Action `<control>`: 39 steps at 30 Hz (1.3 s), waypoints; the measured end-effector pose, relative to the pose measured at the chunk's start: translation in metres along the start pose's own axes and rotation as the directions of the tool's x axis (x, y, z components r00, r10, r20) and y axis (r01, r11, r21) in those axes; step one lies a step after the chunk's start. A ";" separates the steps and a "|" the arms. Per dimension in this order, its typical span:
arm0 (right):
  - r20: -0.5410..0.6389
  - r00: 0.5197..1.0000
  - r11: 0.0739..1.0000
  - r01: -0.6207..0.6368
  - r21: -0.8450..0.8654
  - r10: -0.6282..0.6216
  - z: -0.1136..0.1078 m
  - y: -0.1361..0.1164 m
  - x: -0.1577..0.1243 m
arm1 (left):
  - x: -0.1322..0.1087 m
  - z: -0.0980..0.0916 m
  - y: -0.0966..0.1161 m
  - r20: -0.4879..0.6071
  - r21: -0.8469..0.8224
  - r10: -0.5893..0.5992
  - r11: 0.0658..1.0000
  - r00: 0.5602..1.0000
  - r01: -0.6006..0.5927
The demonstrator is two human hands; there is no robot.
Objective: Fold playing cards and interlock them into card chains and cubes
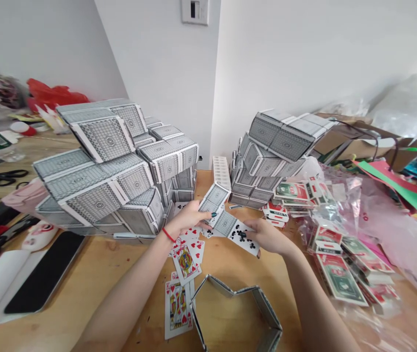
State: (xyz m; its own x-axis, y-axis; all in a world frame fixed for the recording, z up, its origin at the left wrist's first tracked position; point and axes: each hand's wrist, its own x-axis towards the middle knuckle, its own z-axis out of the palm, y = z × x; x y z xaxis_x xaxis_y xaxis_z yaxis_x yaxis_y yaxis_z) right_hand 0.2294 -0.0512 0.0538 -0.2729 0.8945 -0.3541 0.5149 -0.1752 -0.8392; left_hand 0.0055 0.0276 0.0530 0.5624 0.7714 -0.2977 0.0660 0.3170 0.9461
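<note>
My left hand [191,218], a red string round its wrist, pinches a playing card [215,196] whose grey patterned back faces up. A card of clubs [244,238] is gripped by its right end in my right hand [266,235]. Another grey-backed card [224,223] lies between the two hands; whether a hand holds it I cannot tell. Below my left hand, face-up heart cards are spread on the table, among them a jack [185,263] and a king [176,308]. Near the front edge stands an angular ring of folded cards [269,309].
Stacked card-built blocks rise at left [102,134] and right [285,139]. A long row of cards [221,171] lies between them. Card boxes [340,277] and clear plastic [388,254] cover the right side. A black phone [45,274] and scissors [8,177] lie left.
</note>
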 end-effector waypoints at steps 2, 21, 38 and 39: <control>-0.009 0.999 0.998 0.050 -0.025 -0.051 -0.001 -0.001 -0.001 | -0.001 0.000 0.001 0.016 -0.004 0.007 1.000 1.000 -0.007; -0.284 0.957 0.765 0.228 0.602 -0.061 0.003 0.005 0.008 | 0.000 0.004 0.003 -0.203 -0.144 0.079 0.984 0.976 -0.109; -0.204 0.973 0.859 0.196 0.473 -0.110 0.010 -0.004 0.011 | -0.004 0.017 0.005 -0.101 -0.117 0.130 0.983 0.986 -0.142; -0.195 0.975 0.863 0.188 0.469 -0.106 0.010 -0.003 0.011 | -0.004 0.018 0.004 -0.090 -0.118 0.127 0.983 0.988 -0.138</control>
State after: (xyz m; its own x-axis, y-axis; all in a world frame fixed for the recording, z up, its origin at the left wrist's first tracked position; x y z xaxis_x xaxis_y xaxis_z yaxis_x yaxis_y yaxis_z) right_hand 0.2163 -0.0455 0.0487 -0.1628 0.9709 -0.1758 0.0117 -0.1762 -0.9843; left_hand 0.0185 0.0157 0.0607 0.4894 0.8522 -0.1851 -0.1095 0.2706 0.9564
